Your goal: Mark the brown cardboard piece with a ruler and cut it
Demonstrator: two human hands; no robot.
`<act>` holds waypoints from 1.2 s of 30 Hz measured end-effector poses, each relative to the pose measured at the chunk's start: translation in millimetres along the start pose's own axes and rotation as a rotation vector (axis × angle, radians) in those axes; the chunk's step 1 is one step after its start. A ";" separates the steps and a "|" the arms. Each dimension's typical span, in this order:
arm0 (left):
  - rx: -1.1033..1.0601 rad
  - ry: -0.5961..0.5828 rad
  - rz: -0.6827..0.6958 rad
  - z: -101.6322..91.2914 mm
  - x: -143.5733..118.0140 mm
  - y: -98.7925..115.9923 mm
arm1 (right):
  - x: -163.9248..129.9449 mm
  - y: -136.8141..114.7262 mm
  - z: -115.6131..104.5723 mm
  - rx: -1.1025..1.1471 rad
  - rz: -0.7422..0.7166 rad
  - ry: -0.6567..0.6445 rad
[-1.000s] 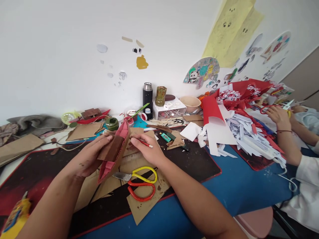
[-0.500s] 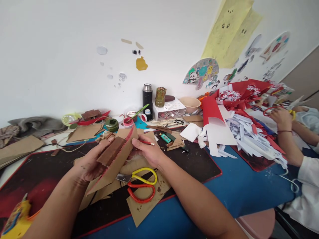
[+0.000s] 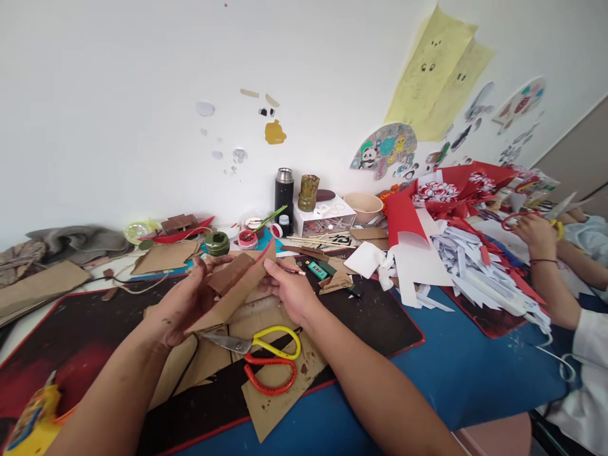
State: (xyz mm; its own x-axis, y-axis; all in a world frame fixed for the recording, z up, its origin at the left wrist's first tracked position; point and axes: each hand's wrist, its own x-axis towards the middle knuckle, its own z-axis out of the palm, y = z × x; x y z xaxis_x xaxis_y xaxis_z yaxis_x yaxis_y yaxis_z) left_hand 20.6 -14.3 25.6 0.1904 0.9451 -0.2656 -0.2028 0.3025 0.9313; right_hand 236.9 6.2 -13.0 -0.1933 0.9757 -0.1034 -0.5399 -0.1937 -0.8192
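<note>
Both your hands, left and right, still grasp the cardboard piece, now tipped flatter; your right also pinches a red pencil.

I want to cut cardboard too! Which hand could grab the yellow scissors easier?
Probably the right hand. It sits just above the yellow scissors handles and only steadies the cardboard piece, though it also pinches a pencil. The left hand grips the piece from underneath.

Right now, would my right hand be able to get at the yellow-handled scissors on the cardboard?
Probably yes. The yellow-handled scissors lie uncovered on the brown cardboard sheet, just below the right hand. But that hand holds a red pencil and helps grip the folded cardboard piece, so it is occupied.
</note>
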 end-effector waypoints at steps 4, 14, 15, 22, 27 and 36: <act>0.187 -0.048 0.183 -2.1 -4.2 5.6 | 3.5 -3.4 -1.7 0.041 -0.063 0.088; 0.812 0.137 0.455 11.3 -6.1 4.4 | 1.9 -8.4 1.4 0.042 -0.153 0.193; 0.847 0.151 0.482 11.8 -5.5 3.9 | 1.4 -8.6 1.9 0.033 -0.158 0.193; 0.982 0.148 0.597 8.5 -1.4 -1.2 | -0.9 -9.7 3.6 0.017 -0.169 0.178; 0.990 0.147 0.600 3.8 0.5 -3.1 | -0.6 -8.7 1.7 -0.027 -0.141 0.146; 0.974 0.223 0.635 4.6 -2.9 4.2 | 1.9 -8.3 -2.5 -0.100 -0.136 0.119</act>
State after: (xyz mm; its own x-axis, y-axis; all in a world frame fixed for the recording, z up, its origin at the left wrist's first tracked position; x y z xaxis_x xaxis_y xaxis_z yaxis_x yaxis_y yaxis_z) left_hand 23.6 -16.3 31.4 0.1286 0.9220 0.3652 0.6352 -0.3594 0.6836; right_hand 243.0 9.8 -7.8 -0.0224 0.9985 -0.0491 -0.4689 -0.0539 -0.8816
